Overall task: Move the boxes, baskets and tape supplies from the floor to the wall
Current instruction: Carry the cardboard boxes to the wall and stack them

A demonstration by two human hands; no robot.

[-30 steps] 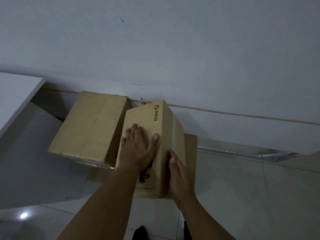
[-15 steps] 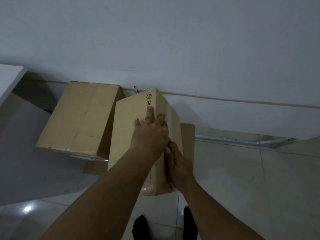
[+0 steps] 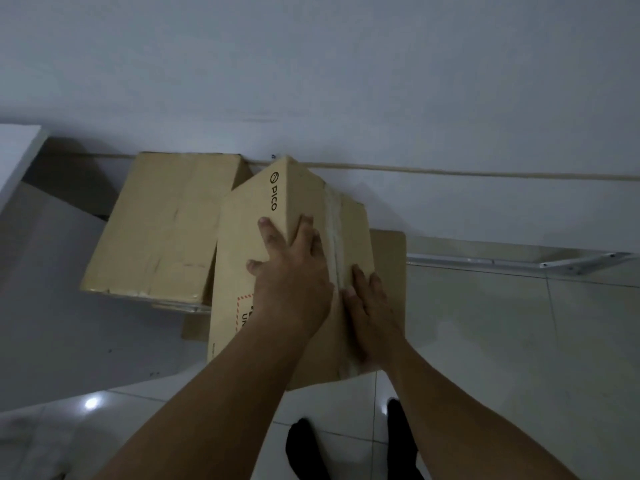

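Closest to me are the person's feet (image 3: pixel 304 445) in dark socks, planted on the pale tiled floor (image 3: pixel 485 341) just short of the load, which lets both arms reach straight out over it.

The left hand (image 3: pixel 291 271) lies over the raised ridge of the box (image 3: pixel 242 271), fingers spread and fairly straight, some on the printed face and some on the taped one. It looks like a steadying press rather than a clutch. The right hand (image 3: pixel 374 306) is laid flat against the taped side, fingers extended and holding nothing, seemingly bracing the box so it doesn't roll over.

The box itself sits tipped up on an edge, not flat, so I'd guess it is being turned or nudged into its final place. Under it lies a flat cardboard sheet (image 3: pixel 389 265).

Just beside it on the left, a second box (image 3: pixel 166 223) is already pushed up to the wall (image 3: pixel 311 81). The tilted box's far corner reaches the foot of that wall; whether it touches, I can't tell. A metal rail (image 3: pixel 519 263) runs along the wall's base to the right.
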